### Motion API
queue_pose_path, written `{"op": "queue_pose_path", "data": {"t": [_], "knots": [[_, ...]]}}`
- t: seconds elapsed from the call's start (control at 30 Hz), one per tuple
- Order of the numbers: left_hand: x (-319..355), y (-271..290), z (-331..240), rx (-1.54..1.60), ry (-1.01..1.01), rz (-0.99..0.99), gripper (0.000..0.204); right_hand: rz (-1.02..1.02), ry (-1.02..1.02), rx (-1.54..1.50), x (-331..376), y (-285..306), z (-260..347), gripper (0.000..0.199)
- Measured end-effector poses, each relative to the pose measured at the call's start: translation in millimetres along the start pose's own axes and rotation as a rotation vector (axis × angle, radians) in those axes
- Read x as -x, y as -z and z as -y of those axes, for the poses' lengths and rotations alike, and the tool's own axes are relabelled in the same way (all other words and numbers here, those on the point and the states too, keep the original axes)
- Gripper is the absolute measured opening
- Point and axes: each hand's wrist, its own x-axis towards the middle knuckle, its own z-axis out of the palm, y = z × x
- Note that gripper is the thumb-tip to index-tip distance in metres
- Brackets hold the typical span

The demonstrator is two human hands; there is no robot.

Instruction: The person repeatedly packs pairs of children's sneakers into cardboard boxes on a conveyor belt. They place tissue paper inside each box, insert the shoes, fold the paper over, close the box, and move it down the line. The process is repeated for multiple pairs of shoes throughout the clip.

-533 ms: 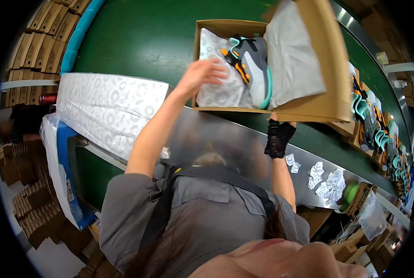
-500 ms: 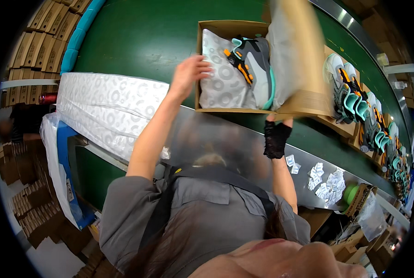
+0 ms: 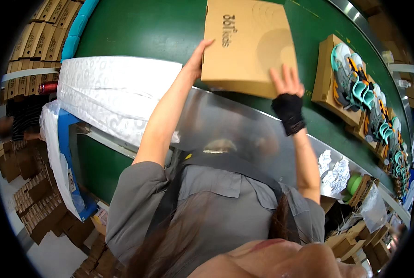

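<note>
A brown cardboard shoebox (image 3: 248, 46) sits on the green belt in front of me with its lid down, so its contents are hidden. My left hand (image 3: 198, 60) grips the box's left side, some fingers out of sight and one fingertip at the lid's edge. On the lid's near right corner lies my right hand (image 3: 288, 95), in a black fingerless glove, its fingers stretched out. To the right, grey, orange and turquoise sneakers (image 3: 352, 83) rest on another brown box (image 3: 325, 74).
A stack of patterned white tissue paper (image 3: 119, 92) lies to the left. White sachets (image 3: 336, 176) and a green roll (image 3: 354, 184) are on the metal ledge (image 3: 244, 134) at right. More shoes (image 3: 382, 125) line the belt (image 3: 142, 32). Stacked cartons (image 3: 35, 37) stand far left.
The raised lid has come down over the shoe and tissue in the box. My right hand has moved from below the lid's edge onto its top; my left hand has shifted slightly right.
</note>
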Motion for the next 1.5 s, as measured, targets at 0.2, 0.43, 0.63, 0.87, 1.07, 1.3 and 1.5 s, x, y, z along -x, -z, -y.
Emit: {"op": "queue_pose_path", "data": {"t": [0.2, 0.43, 0.63, 0.87, 1.07, 1.3, 1.5], "knots": [[62, -52, -44, 0.049, 0.058, -0.037, 0.060, -0.404, 0.140, -0.375, -38, 111, -14, 0.065], [162, -15, -67, 0.220, -0.188, -0.105, 0.050, -0.212, -0.284, -0.533, 55, 59, -63, 0.036], [287, 34, -75, 0.238, -0.508, -0.351, 0.046, 0.231, -0.484, -0.180, 217, -24, -106, 0.058], [412, 52, -42, 0.418, -0.784, -0.585, 0.048, -0.062, -0.769, -0.885, 311, -77, -158, 0.006], [461, 118, 45, 0.757, -0.826, -1.166, 0.076, -0.307, -0.788, -1.083, 308, -65, -167, 0.006], [311, 44, 104, 0.259, -0.162, -0.388, 0.045, -0.260, -0.752, -1.285, 210, 26, -59, 0.007], [195, -128, 138, -0.159, 0.259, 0.277, 0.043, 0.374, -0.323, -1.617, 154, 76, 48, 0.016]]}}
